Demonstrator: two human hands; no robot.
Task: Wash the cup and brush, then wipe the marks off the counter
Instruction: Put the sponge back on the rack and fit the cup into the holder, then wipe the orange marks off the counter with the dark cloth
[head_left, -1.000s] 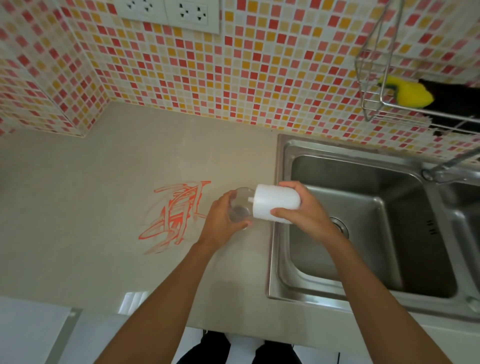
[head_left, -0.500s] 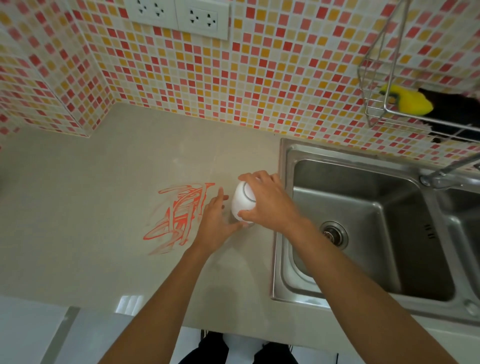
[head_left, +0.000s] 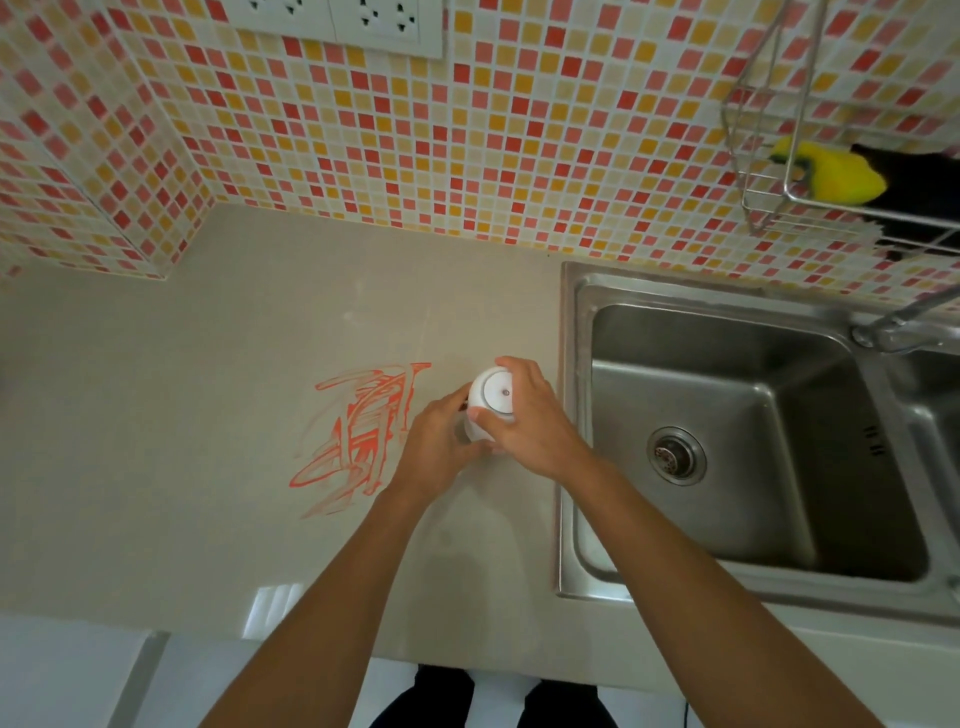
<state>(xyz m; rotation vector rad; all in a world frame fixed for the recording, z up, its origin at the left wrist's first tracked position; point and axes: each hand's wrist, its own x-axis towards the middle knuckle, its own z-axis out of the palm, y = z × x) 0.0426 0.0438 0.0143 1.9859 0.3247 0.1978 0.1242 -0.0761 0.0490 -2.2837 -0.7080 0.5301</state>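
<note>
My right hand (head_left: 532, 423) grips a white cylindrical brush (head_left: 496, 396), which stands upright so I see its round top. Just left of it, my left hand (head_left: 435, 449) curls around the clear glass cup (head_left: 461, 427) under the brush. Only a sliver of the cup shows between my hands. Both hands are low over the beige counter (head_left: 182, 415), close to the sink's left rim. Red scribbled marks (head_left: 363, 431) lie on the counter directly left of my left hand.
A steel sink (head_left: 727, 405) with a drain (head_left: 675, 455) lies to the right, its faucet (head_left: 904, 322) at the back right. A wire rack (head_left: 763, 171) on the tiled wall holds a yellow sponge (head_left: 831, 174) and a black item (head_left: 924, 182). Wall sockets (head_left: 337, 21) are at the top.
The brush has turned from lying sideways above the sink edge to standing upright over the cup. Both hands have shifted left and down toward the counter.
</note>
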